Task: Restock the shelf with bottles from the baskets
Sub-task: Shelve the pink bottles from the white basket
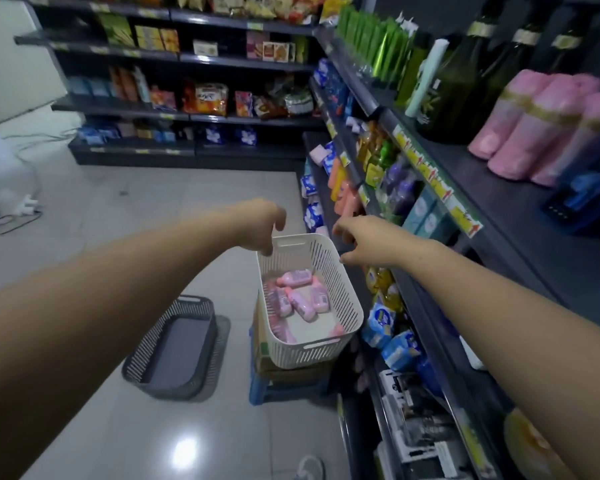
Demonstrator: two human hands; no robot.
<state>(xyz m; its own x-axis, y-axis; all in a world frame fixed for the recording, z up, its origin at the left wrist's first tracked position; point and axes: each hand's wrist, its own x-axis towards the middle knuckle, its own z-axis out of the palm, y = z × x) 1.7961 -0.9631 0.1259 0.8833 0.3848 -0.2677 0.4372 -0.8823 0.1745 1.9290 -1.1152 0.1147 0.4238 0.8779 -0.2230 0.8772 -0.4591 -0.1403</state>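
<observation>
A white slotted basket stands on a cardboard box beside the shelving, with several pink bottles lying in its bottom. My left hand hangs over the basket's far left corner, fingers loosely curled downward, holding nothing. My right hand reaches above the basket's right rim, next to the shelf edge, fingers relaxed and empty. Tall pink bottles stand in a row on the upper right shelf.
A dark grey basket with nothing in it sits on the tiled floor at the left. The cardboard box rests on a blue stool. Stocked shelves line the right side and the back wall. Cables and a power strip lie at the far left.
</observation>
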